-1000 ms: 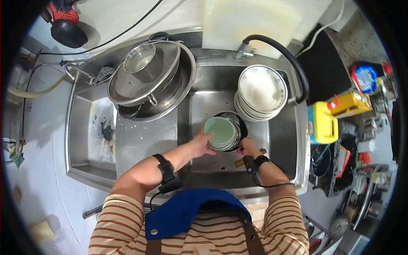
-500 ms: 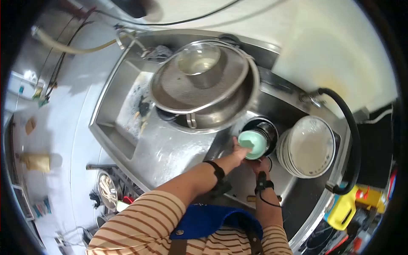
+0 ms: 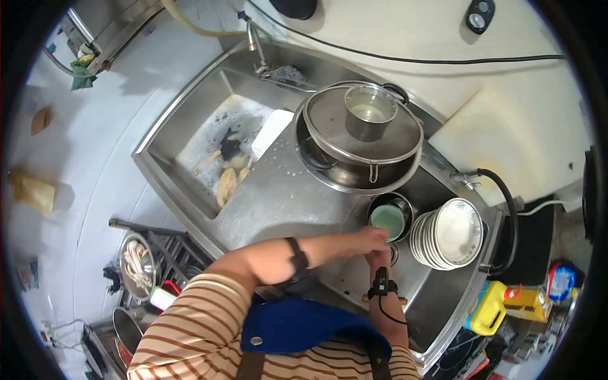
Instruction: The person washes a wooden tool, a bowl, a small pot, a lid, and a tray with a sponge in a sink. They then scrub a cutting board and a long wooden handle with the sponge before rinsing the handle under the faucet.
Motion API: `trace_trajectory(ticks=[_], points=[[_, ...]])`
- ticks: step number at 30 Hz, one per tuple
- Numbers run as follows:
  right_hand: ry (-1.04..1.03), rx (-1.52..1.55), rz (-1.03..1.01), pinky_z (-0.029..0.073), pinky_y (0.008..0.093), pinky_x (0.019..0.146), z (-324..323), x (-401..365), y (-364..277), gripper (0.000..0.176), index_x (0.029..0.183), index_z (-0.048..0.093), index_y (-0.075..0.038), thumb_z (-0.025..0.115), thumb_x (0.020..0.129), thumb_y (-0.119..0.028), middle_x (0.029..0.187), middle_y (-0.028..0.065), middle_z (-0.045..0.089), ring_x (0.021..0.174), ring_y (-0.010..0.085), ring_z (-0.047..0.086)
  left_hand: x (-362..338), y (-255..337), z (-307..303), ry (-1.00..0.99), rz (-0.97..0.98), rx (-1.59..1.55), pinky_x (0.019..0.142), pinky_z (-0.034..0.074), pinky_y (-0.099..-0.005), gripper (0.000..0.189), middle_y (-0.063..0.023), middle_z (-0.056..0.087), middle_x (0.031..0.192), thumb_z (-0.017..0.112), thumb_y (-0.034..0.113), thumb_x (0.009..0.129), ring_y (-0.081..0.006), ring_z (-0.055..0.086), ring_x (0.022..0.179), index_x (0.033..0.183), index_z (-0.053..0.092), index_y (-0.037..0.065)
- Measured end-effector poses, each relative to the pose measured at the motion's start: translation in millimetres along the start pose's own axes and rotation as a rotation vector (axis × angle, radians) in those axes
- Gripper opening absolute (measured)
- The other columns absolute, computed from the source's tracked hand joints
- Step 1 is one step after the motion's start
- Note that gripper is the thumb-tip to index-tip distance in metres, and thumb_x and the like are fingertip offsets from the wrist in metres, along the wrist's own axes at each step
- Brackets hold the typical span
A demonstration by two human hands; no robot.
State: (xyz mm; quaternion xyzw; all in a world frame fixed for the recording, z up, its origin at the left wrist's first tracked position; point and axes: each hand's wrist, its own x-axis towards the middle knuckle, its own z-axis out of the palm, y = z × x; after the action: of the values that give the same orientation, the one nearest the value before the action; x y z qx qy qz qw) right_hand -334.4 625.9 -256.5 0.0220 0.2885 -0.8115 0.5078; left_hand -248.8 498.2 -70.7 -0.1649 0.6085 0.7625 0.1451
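A light green bowl lies in a round dark pot in the right sink basin, beside a metal cup. At the bowl's near rim is my left hand, its fingers bent together; what they hold, if anything, is hidden. My right hand is just below it, overlapped by it, with its fingers mostly hidden. Right of the pot, a row of white bowls leans on its side, stacked together.
A large metal bowl bears a strainer and a metal container of liquid. The left basin holds sudsy water and a white board. A black hose curves at the right.
The view has shifted, showing more of the left basin. My hands have moved from around the green bowl to its near rim and closer together; the bowl now sits lower in the pot.
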Motion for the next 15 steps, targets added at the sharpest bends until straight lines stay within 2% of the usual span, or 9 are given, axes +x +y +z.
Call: trace_trajectory(ticks=[1, 2, 5, 6, 8, 10, 11, 14, 15], points=[[0.006, -0.007, -0.027, 0.045, 0.0390, 0.079, 5.1, -5.3, -4.3, 0.028, 0.108, 0.048, 0.002, 0.041, 0.086, -0.015, 0.106, 0.0151, 0.053, 0.098, 0.0278, 0.054, -25.8, 11.6, -10.3, -0.083, 0.015, -0.094, 0.089, 0.041, -0.0313, 0.052, -0.0131, 0.049, 0.118, 0.060, 0.021, 0.080, -0.0199, 0.048, 0.108, 0.125, 0.042, 0.002], [0.174, -0.019, 0.035, 0.046, 0.0379, 0.075, 15.4, -13.4, -10.9, 0.027, 0.106, 0.048, 0.002, 0.041, 0.086, -0.014, 0.102, 0.0149, 0.053, 0.093, 0.0265, 0.054, -51.9, 21.3, -21.3, -0.165, 0.027, -0.190, 0.089, 0.041, -0.0315, 0.044, -0.0127, 0.050, 0.118, 0.056, 0.017, 0.084, -0.0184, 0.048, 0.108, 0.123, 0.043, 0.002], [0.656, -0.148, 0.136, 0.045, 0.0317, 0.057, 82.1, -38.7, -32.8, 0.015, 0.094, 0.046, 0.000, 0.042, 0.084, -0.009, 0.082, 0.0120, 0.052, 0.075, 0.0212, 0.055, -132.2, 45.5, -62.7, -0.024, 0.112, 0.066, 0.088, 0.042, -0.0292, 0.041, -0.0097, 0.055, 0.112, 0.056, 0.018, 0.085, -0.0169, 0.052, 0.102, 0.122, 0.046, 0.003], [0.668, -0.146, 0.110, 0.045, 0.0317, 0.057, 103.3, -49.7, -41.8, 0.015, 0.094, 0.046, 0.000, 0.042, 0.084, -0.009, 0.082, 0.0120, 0.052, 0.075, 0.0212, 0.055, -153.3, 45.9, -81.8, 0.023, 0.140, 0.171, 0.088, 0.042, -0.0288, 0.040, -0.0089, 0.056, 0.110, 0.057, 0.018, 0.084, -0.0162, 0.053, 0.100, 0.121, 0.047, 0.003], [0.672, -0.419, -0.071, 0.041, 0.0268, 0.050, 135.8, -65.8, -60.8, 0.007, 0.087, 0.047, -0.003, 0.043, 0.083, -0.007, 0.073, 0.0069, 0.051, 0.062, 0.0167, 0.053, -189.0, 33.2, -124.4, 0.132, 0.181, 0.169, 0.088, 0.042, -0.0281, 0.038, -0.0082, 0.058, 0.107, 0.058, 0.017, 0.084, -0.0148, 0.054, 0.099, 0.118, 0.049, 0.003], [0.784, -0.577, -0.503, 0.038, 0.0230, 0.045, 164.7, -63.0, -83.8, 0.007, 0.086, 0.051, -0.005, 0.045, 0.082, -0.004, 0.066, 0.0010, 0.049, 0.051, 0.0108, 0.046, -225.2, 32.6, -166.3, 0.183, 0.239, 0.188, 0.088, 0.040, -0.0270, 0.033, -0.0077, 0.059, 0.105, 0.057, 0.013, 0.084, -0.0137, 0.054, 0.098, 0.115, 0.052, 0.003], [0.793, -0.727, -0.672, 0.036, 0.0216, 0.045, 228.7, -68.7, -91.2, 0.007, 0.083, 0.054, -0.004, 0.048, 0.082, -0.002, 0.065, -0.0015, 0.049, 0.050, 0.0071, 0.042, -240.6, 33.3, -186.5, 0.140, 0.235, 0.197, 0.088, 0.040, -0.0270, 0.033, -0.0077, 0.059, 0.105, 0.057, 0.013, 0.084, -0.0137, 0.054, 0.098, 0.115, 0.052, 0.003], [0.645, -1.206, -1.004, 0.041, 0.0194, 0.058, 339.2, -60.7, -104.2, 0.011, 0.090, 0.060, -0.002, 0.055, 0.080, -0.004, 0.072, 0.0011, 0.057, 0.063, 0.0066, 0.049, -267.4, 21.9, -234.1, 0.212, 0.179, 0.233, 0.084, 0.043, -0.0268, 0.035, -0.0084, 0.060, 0.102, 0.057, 0.013, 0.083, -0.0136, 0.055, 0.096, 0.115, 0.051, 0.001], [0.532, -1.318, -0.972, 0.043, 0.0212, 0.063, 347.4, -43.7, -113.0, 0.016, 0.095, 0.060, -0.001, 0.055, 0.080, -0.004, 0.077, 0.0020, 0.059, 0.069, 0.0081, 0.052, -271.1, 13.4, -249.6, 0.204, 0.194, 0.167, 0.083, 0.043, -0.0263, 0.034, -0.0075, 0.060, 0.100, 0.057, 0.013, 0.083, -0.0128, 0.055, 0.095, 0.113, 0.052, 0.000]])
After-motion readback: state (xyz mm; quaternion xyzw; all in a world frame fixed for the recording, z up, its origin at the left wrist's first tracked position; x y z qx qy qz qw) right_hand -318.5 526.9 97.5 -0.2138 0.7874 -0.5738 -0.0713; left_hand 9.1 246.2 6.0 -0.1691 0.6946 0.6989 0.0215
